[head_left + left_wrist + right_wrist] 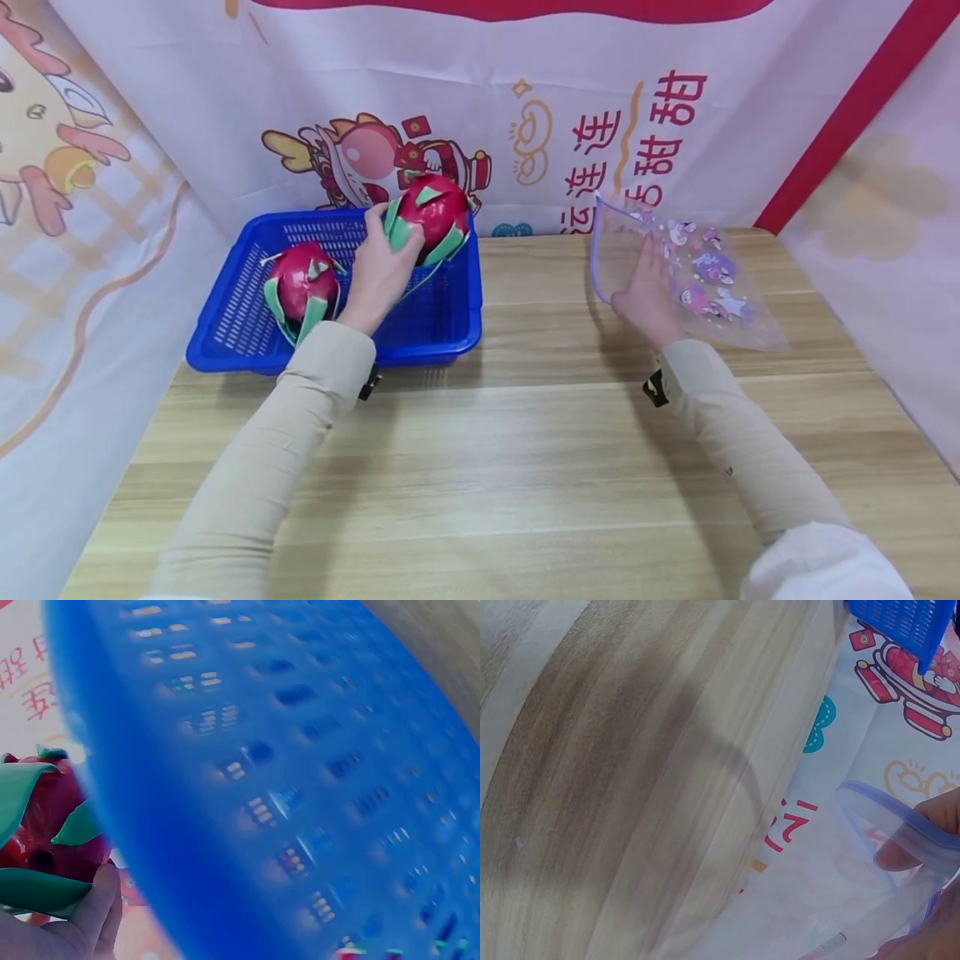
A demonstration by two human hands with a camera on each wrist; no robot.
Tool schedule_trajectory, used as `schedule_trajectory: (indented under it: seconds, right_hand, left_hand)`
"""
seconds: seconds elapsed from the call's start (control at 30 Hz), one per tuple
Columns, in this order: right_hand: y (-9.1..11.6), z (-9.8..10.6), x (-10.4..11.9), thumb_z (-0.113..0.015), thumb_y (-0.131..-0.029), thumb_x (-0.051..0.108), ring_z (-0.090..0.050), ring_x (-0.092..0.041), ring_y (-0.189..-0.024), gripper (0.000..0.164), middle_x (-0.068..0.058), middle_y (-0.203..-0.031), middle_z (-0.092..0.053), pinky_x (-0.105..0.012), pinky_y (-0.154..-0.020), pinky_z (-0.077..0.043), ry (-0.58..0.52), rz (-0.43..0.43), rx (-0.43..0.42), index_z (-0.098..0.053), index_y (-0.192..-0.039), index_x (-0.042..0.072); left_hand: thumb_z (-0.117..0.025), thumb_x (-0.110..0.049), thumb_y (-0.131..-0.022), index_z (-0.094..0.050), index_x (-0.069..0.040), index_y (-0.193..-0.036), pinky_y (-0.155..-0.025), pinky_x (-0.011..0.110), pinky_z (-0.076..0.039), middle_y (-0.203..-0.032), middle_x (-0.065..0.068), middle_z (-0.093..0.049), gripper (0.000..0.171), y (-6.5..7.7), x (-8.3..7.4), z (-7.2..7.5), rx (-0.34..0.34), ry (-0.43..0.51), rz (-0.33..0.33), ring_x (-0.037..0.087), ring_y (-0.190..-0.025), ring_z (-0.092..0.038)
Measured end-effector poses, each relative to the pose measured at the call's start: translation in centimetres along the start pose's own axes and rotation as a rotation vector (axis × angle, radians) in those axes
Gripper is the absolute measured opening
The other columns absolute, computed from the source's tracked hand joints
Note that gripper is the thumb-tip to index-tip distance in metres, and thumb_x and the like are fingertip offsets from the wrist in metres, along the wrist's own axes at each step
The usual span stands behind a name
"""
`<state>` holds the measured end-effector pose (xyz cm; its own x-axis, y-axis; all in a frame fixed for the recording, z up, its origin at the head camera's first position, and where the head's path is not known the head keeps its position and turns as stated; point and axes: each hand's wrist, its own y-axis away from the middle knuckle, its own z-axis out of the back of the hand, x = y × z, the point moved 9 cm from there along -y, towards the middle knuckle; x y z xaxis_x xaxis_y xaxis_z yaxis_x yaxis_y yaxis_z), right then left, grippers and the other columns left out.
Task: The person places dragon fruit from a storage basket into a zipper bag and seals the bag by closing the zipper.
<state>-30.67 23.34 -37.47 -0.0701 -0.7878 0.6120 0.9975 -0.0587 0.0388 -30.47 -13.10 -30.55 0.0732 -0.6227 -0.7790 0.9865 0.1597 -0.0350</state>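
My left hand (382, 275) grips a red dragon fruit (435, 212) with green scales, holding it over the back right part of a blue plastic basket (468, 321). In the left wrist view, fingers curl against the same dragon fruit (60, 817), beside the basket's slotted wall (247, 787). A second dragon fruit (303, 283) lies in the left half of the basket. On the right, my right hand (648, 300) holds a clear bag (742, 308) with cartoon prints near its purple-edged end. The right wrist view has that purple edge (885, 802) between the fingers and thumb.
The basket stands at the back left of a wood-grain table (480, 467). A printed white cloth (540, 92) hangs right behind the table, with more printed cloth (82, 275) along the left and right sides.
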Motion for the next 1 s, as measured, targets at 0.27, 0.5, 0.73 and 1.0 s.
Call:
schedule_trajectory:
  seconds: [0.27, 0.5, 0.73, 1.0]
  right_hand:
    - [0.3, 0.2, 0.8, -0.058, -0.079, 0.000, 0.013, -0.044, -0.145, 0.108, -0.015, -0.157, 0.026, -0.058, -0.118, 0.002, 0.000, 0.004, 0.011, 0.025, -0.147, 0.007]
    - [0.4, 0.2, 1.2, -0.058, -0.080, 0.001, 0.014, -0.043, -0.145, 0.108, -0.015, -0.157, 0.025, -0.058, -0.118, 0.002, 0.005, 0.011, 0.006, 0.026, -0.148, 0.008]
    - [0.5, 0.1, 1.3, -0.057, -0.080, 0.000, 0.015, -0.040, -0.146, 0.108, -0.014, -0.156, 0.027, -0.056, -0.119, 0.002, -0.012, 0.010, 0.012, 0.027, -0.147, 0.009]
    - [0.7, 0.0, 1.3, -0.057, -0.079, -0.001, 0.015, -0.039, -0.146, 0.108, -0.015, -0.155, 0.028, -0.055, -0.119, 0.000, -0.010, 0.010, 0.022, 0.027, -0.147, 0.008]
  left_hand:
    - [-0.041, -0.052, -0.094, -0.031, -0.011, -0.141, -0.094, 0.042, -0.042, -0.126, 0.018, -0.054, 0.063, 0.6, -1.5, -1.4, 0.087, 0.096, 0.041, 0.027, -0.109, -0.050]
    - [-0.039, -0.050, -0.097, -0.033, -0.011, -0.139, -0.110, 0.044, -0.037, -0.141, 0.013, -0.048, 0.057, 1.1, -2.9, -3.4, 0.179, 0.199, 0.081, 0.024, -0.126, -0.047]
    - [-0.037, -0.054, -0.098, -0.025, -0.014, -0.148, -0.114, 0.044, -0.035, -0.150, 0.008, -0.040, 0.065, 1.9, -4.7, -6.2, 0.275, 0.203, 0.102, 0.023, -0.137, -0.041]
    - [-0.038, -0.054, -0.097, -0.029, -0.008, -0.147, -0.108, 0.041, -0.042, -0.137, 0.013, -0.052, 0.068, 2.6, -6.3, -9.9, 0.339, 0.196, 0.067, 0.025, -0.122, -0.054]
